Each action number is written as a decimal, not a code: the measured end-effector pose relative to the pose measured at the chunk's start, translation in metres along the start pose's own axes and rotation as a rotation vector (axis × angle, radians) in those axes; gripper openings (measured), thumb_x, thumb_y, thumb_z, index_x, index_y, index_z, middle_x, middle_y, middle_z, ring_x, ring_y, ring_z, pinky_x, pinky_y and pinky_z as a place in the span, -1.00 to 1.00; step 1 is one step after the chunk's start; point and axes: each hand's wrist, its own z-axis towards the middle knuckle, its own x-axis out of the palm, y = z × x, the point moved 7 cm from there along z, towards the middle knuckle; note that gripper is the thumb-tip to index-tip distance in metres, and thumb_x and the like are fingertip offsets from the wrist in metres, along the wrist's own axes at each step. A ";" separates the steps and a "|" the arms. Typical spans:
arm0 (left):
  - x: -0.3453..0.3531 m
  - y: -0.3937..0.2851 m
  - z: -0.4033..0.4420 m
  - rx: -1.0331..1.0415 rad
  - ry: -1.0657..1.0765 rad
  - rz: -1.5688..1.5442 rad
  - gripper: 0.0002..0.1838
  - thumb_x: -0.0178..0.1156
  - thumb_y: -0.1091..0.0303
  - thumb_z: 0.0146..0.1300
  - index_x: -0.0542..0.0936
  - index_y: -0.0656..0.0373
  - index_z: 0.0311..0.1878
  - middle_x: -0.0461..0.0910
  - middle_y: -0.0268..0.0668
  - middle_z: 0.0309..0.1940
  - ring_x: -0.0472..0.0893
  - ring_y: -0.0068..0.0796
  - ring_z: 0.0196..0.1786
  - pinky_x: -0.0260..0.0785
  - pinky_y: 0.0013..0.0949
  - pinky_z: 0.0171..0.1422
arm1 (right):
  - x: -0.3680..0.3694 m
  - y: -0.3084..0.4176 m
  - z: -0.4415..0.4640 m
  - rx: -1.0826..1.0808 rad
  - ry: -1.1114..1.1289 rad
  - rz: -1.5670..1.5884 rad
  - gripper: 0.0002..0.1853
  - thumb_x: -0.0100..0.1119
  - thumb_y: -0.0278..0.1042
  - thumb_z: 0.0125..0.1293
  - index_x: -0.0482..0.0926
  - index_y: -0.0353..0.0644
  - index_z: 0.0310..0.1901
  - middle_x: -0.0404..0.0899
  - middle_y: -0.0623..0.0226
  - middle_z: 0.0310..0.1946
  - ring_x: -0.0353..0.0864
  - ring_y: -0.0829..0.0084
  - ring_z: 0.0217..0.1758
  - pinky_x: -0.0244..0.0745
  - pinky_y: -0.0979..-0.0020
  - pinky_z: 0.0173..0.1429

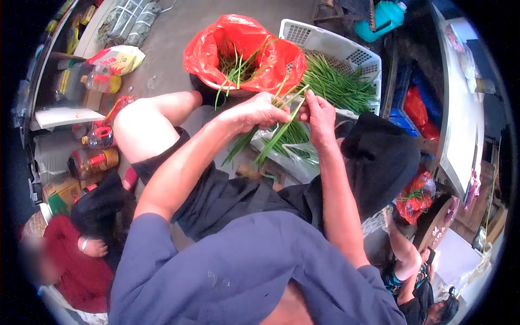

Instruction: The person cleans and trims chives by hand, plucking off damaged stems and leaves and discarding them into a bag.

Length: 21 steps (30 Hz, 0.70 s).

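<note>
My left hand [259, 112] is closed around a few long green chives [290, 120] in front of my knees. Just to its right, my right hand [319, 112] pinches the upper end of the chives between thumb and fingers. Beyond my hands stands a bucket lined with a red plastic bag [208, 40], with loose green and brownish scraps [235, 67] inside and some blades over the rim. Below my hands, more chives lie on clear plastic [300, 168] near my lap. A white slatted crate [295, 33] at the right back holds a thick pile of chives [338, 86].
A teal jug [381, 20] stands at the far right, and a blue crate [401, 122] with red plastic sits beside a white-topped table [460, 108]. Bottles [100, 81] line the left shelf. One person in a red top [78, 265] sits at left, another person [414, 281] at lower right.
</note>
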 end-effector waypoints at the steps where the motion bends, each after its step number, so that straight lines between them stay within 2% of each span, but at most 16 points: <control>1: 0.001 0.000 0.000 -0.005 0.017 -0.008 -0.84 0.35 0.33 0.10 0.56 0.10 -0.33 0.36 -0.59 -0.63 0.21 -0.78 -0.68 -0.02 -0.60 -0.60 | 0.000 -0.002 0.002 -0.006 0.001 0.002 -0.65 0.13 -0.09 0.39 0.56 -0.24 -0.36 0.54 0.41 -0.52 0.40 0.66 -0.60 0.35 0.59 -0.48; 5: -0.002 0.001 0.000 0.001 -0.009 -0.032 -0.85 0.32 0.35 0.12 0.55 0.12 -0.30 0.36 -0.57 -0.65 0.23 -0.79 -0.68 -0.02 -0.61 -0.61 | -0.006 -0.010 0.001 -0.015 -0.093 0.116 -0.63 0.08 -0.07 0.42 0.58 -0.27 -0.32 0.57 0.38 -0.50 0.41 0.67 -0.58 0.39 0.58 -0.47; 8: -0.008 0.008 0.006 -0.009 -0.024 -0.076 -0.88 0.28 0.38 0.16 0.54 0.14 -0.30 0.37 -0.56 -0.65 0.23 -0.78 -0.68 -0.03 -0.60 -0.61 | 0.009 -0.006 -0.006 -0.030 0.018 0.121 -0.66 0.13 -0.11 0.40 0.63 -0.28 -0.25 0.57 0.43 -0.49 0.42 0.69 -0.55 0.38 0.62 -0.42; 12: -0.010 0.008 0.008 0.000 0.014 -0.134 -0.92 0.23 0.39 0.20 0.55 0.15 -0.30 0.36 -0.55 -0.65 0.23 -0.78 -0.68 -0.03 -0.60 -0.61 | 0.020 -0.002 -0.014 -0.039 0.094 0.103 -0.77 0.21 -0.24 0.34 0.63 -0.25 -0.31 0.55 0.48 -0.53 0.41 0.70 -0.56 0.34 0.63 -0.43; 15: -0.010 0.008 0.008 0.028 -0.034 -0.091 -0.89 0.25 0.35 0.20 0.55 0.15 -0.30 0.38 -0.55 -0.65 0.21 -0.78 -0.69 -0.04 -0.60 -0.61 | 0.015 -0.004 -0.008 -0.043 0.061 0.066 -0.76 0.23 -0.24 0.33 0.61 -0.25 -0.37 0.54 0.48 -0.55 0.40 0.70 -0.58 0.34 0.62 -0.44; 17: -0.013 -0.001 0.003 0.064 -0.154 0.021 -0.85 0.29 0.28 0.16 0.58 0.14 -0.33 0.43 -0.54 -0.63 0.23 -0.80 -0.65 -0.02 -0.61 -0.59 | 0.014 -0.008 -0.007 -0.030 0.036 0.090 -0.75 0.25 -0.25 0.31 0.58 -0.24 -0.44 0.53 0.49 -0.57 0.40 0.70 -0.58 0.33 0.62 -0.46; 18: -0.012 -0.001 0.003 0.064 -0.154 0.021 -0.85 0.29 0.28 0.16 0.58 0.14 -0.33 0.43 -0.54 -0.63 0.23 -0.80 -0.65 -0.02 -0.61 -0.59 | 0.014 -0.008 -0.008 -0.033 0.015 0.031 -0.73 0.25 -0.23 0.31 0.58 -0.24 -0.45 0.52 0.48 -0.60 0.41 0.69 -0.57 0.32 0.60 -0.46; 20: -0.007 -0.002 0.004 0.040 -0.108 0.270 -0.82 0.32 0.22 0.12 0.60 0.12 -0.37 0.48 -0.52 -0.59 0.28 -0.81 -0.60 0.01 -0.61 -0.56 | 0.015 -0.008 -0.008 -0.036 -0.004 -0.027 -0.72 0.24 -0.22 0.31 0.58 -0.24 -0.47 0.51 0.47 -0.62 0.42 0.68 -0.57 0.32 0.58 -0.47; 21: -0.004 -0.003 0.004 0.039 -0.109 0.270 -0.82 0.32 0.22 0.12 0.60 0.12 -0.37 0.48 -0.52 -0.59 0.28 -0.81 -0.60 0.01 -0.61 -0.56 | 0.015 -0.006 -0.008 -0.095 -0.016 -0.133 -0.70 0.22 -0.20 0.31 0.58 -0.25 -0.48 0.50 0.45 -0.63 0.43 0.66 -0.58 0.33 0.55 -0.47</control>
